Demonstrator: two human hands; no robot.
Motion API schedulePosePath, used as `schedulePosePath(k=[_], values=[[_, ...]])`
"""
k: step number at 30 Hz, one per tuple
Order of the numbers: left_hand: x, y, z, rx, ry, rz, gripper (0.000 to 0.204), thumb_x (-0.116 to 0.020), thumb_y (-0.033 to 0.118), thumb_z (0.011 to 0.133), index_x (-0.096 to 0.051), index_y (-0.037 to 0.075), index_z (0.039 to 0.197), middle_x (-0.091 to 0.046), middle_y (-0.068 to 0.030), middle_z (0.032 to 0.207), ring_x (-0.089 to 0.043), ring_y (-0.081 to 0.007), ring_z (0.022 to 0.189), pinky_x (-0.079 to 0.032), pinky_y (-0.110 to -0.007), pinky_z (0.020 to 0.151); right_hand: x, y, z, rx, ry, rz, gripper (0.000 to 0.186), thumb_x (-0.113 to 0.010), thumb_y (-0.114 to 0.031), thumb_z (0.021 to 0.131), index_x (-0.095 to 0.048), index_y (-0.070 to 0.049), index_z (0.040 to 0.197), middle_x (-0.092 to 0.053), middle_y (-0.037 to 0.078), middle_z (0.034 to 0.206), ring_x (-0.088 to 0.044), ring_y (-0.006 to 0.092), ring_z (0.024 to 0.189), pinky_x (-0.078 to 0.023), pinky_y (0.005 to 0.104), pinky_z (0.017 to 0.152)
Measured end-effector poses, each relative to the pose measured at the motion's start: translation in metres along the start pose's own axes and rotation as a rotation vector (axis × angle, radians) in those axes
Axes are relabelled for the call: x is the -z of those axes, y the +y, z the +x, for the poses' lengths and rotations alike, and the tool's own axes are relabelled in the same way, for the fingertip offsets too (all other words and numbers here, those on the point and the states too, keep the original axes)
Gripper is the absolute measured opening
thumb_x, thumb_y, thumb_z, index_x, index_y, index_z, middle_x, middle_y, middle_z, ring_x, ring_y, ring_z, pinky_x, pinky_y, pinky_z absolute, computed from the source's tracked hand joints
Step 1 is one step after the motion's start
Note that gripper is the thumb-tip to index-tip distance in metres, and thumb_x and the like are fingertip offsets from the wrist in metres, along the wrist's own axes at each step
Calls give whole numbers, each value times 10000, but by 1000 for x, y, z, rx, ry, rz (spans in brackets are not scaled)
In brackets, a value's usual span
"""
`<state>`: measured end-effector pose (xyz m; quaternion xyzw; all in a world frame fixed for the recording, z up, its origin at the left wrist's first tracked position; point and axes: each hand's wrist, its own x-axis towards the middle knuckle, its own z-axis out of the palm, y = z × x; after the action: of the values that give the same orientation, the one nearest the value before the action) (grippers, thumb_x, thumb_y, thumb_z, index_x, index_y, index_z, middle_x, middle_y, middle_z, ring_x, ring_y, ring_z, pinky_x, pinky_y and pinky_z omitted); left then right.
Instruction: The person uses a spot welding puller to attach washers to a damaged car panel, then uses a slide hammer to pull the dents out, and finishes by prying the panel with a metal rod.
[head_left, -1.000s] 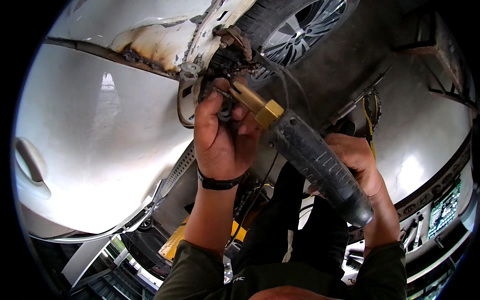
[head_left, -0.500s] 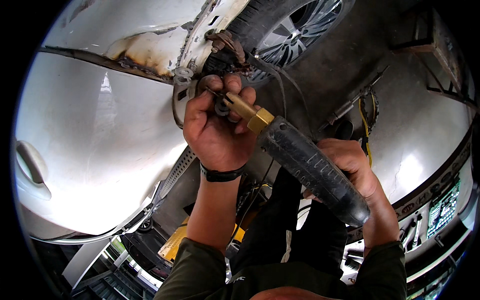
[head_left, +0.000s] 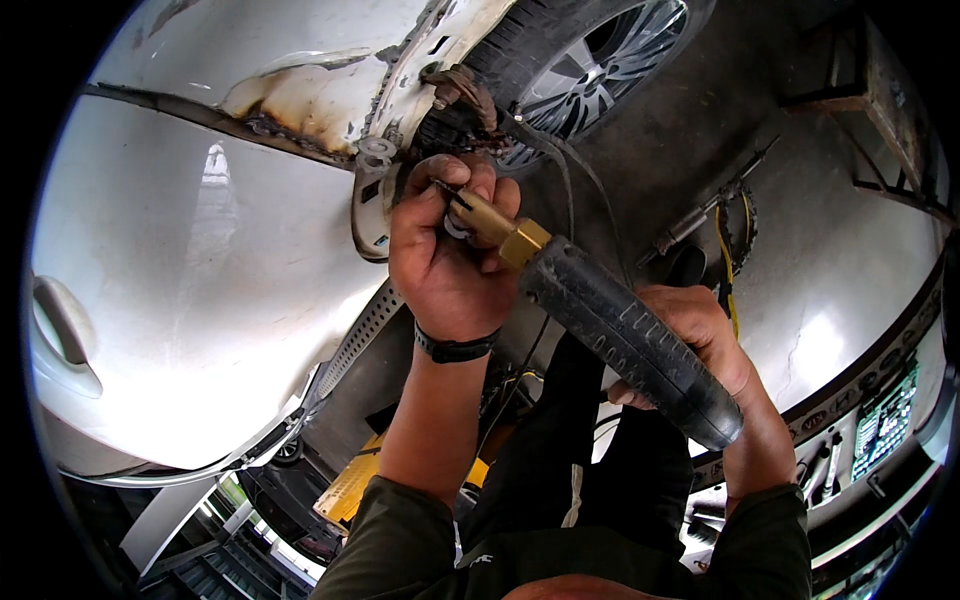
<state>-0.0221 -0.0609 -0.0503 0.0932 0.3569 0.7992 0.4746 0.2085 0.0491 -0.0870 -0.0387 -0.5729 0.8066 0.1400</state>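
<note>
My right hand (head_left: 692, 325) is wrapped round the black handle of a spot-welding gun (head_left: 630, 335), which points up and to the left. The gun's slotted brass tip (head_left: 487, 217) reaches in among the fingers of my left hand (head_left: 440, 270). Those fingers are closed around a small grey metal washer (head_left: 456, 230), and a thin dark piece shows at the tip's end. Just beyond the left hand, ring-shaped washers (head_left: 376, 150) stick to the edge of a white car panel (head_left: 200, 290).
A scorched, rusty patch (head_left: 285, 125) marks the panel seam. Behind my left hand is a car wheel (head_left: 590, 75), with a brown metal clamp (head_left: 462, 92) and cables beside it. On the right, a slide-type tool (head_left: 700, 212) lies by a metal stand (head_left: 870, 110).
My left hand has shifted slightly right and down, and its fingers have closed in nearer the brass tip. The gun has barely moved. The car panel appears slightly farther right in view.
</note>
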Motion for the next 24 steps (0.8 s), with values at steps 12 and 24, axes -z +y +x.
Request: schedulePosePath(k=[12, 24], values=[[4, -2, 4, 56, -136, -286, 191, -493, 243, 997, -609, 106, 1058, -520, -53, 969, -429, -168, 791, -423, -310, 621, -7, -1, 3, 19, -6, 11, 452, -886, -266, 746, -754, -33, 1110, -764, 143, 971, -754, 269, 903, -559, 381, 834], [-11, -8, 4, -13, -99, -182, 252, -478, 274, 1007, -603, 75, 1100, -506, -53, 965, -452, -182, 827, -487, -344, 698, -7, -6, 9, -11, 20, -21, 444, -916, -258, 719, -760, -44, 1076, -767, 131, 1009, -755, 241, 915, -564, 361, 845]])
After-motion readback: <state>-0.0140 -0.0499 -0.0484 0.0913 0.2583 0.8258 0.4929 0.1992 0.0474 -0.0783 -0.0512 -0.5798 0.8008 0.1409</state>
